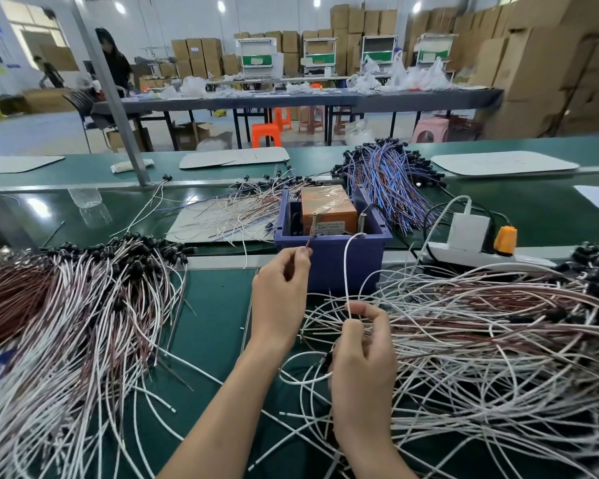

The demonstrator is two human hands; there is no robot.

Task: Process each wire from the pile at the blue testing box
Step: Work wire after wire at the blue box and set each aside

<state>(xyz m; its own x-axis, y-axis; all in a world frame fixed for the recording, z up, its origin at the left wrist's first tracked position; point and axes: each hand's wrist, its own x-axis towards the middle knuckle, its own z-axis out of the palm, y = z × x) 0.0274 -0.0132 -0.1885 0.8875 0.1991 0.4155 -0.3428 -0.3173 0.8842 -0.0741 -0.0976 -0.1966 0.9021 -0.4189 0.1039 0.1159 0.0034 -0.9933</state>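
Note:
The blue testing box [346,261] stands at the middle of the green bench, with an orange unit [325,209] inside it. My left hand [279,292] pinches a brown wire end [308,244] and holds it up at the box's front left rim. My right hand [363,354] pinches a white wire [347,271] that arcs up to the box's front rim. A big tangled pile of white and brown wires [498,340] lies to the right, under and beside my right hand.
Another heap of white and brown wires [66,323] with black ends fills the left side. Blue and brown wires [388,181] lie behind the box, loose ones [236,209] on a mat at back left. A white power strip [471,250] with an orange plug sits right of the box.

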